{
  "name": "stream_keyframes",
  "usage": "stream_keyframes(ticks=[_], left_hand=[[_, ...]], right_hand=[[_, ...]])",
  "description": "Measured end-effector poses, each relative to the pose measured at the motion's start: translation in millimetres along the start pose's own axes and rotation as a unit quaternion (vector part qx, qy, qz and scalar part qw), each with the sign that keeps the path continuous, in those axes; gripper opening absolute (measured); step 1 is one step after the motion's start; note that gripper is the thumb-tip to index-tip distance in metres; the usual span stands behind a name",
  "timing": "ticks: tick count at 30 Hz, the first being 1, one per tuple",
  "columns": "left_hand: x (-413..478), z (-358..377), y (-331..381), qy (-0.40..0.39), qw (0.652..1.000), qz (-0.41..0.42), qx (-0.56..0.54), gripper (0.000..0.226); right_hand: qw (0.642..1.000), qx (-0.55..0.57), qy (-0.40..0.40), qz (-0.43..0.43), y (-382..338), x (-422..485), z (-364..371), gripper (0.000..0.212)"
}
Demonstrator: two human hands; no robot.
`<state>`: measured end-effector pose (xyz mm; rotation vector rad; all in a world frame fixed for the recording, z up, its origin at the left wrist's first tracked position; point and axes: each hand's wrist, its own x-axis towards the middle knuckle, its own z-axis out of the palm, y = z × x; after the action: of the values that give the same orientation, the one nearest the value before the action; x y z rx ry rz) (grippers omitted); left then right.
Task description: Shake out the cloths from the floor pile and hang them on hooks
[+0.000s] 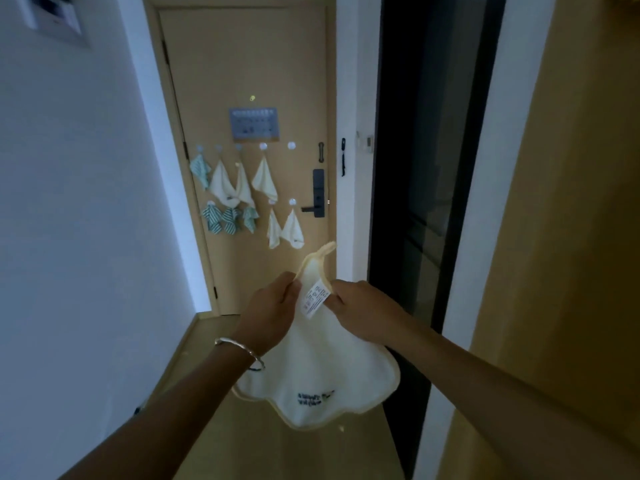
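Observation:
I hold a cream cloth [322,368] with a yellow trim in front of me, its hanging loop [323,251] sticking up. My left hand [273,313] pinches the left edge near the top and my right hand [363,311] pinches the right edge beside the white care label [314,299]. The cloth hangs down below both hands with dark embroidered text near its bottom. On the door [242,64] ahead, two rows of round hooks carry several cloths, cream [265,180] and green striped [201,169]. One upper-row hook [291,145] at the right is bare.
A dark lock with a handle [317,194] sits on the door's right side. White wall [69,202] runs along my left, a dark glass panel [422,168] and a wooden panel [571,237] along my right. The wooden floor [207,341] leads to the door.

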<state>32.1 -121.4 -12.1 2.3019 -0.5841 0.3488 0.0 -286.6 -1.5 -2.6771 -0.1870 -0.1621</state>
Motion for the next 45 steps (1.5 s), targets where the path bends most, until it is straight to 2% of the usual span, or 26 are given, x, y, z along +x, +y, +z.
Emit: stream_keyframes(ticks=[11, 19, 23, 26, 31, 37, 45], left_hand=[[103.1, 7.8, -89.9, 0.025, 0.997, -0.073, 0.031, 0.025], [208.5, 11.4, -170.4, 0.040, 0.999, -0.020, 0.017, 0.030], [277.4, 4.7, -212.2, 0.018, 1.000, -0.007, -0.023, 0.028], [313.3, 1.3, -240.6, 0.002, 0.999, -0.013, -0.049, 0.029], [349.8, -1.7, -280.2, -0.024, 0.998, -0.015, -0.064, 0.031], [387.2, -4.2, -312.7, -0.005, 0.998, -0.014, -0.065, 0.030], [428.9, -16.6, -376.4, 0.002, 0.997, -0.067, -0.032, 0.029]], right_hand=[[0.997, -0.005, -0.055, -0.062, 18.9, 159.9, 35.2, 0.037], [0.996, -0.045, -0.043, -0.055, 17.2, 276.9, 50.5, 0.037], [0.996, -0.068, -0.037, -0.038, 15.8, 345.7, 46.9, 0.036], [0.999, -0.039, -0.015, -0.012, 16.6, 385.7, 57.3, 0.037], [0.999, -0.041, -0.029, 0.004, 9.8, 434.6, 74.7, 0.036], [0.998, -0.048, -0.029, -0.018, -4.7, 494.6, 90.0, 0.035], [0.997, -0.017, -0.035, -0.062, -4.7, 587.0, 119.2, 0.037]])
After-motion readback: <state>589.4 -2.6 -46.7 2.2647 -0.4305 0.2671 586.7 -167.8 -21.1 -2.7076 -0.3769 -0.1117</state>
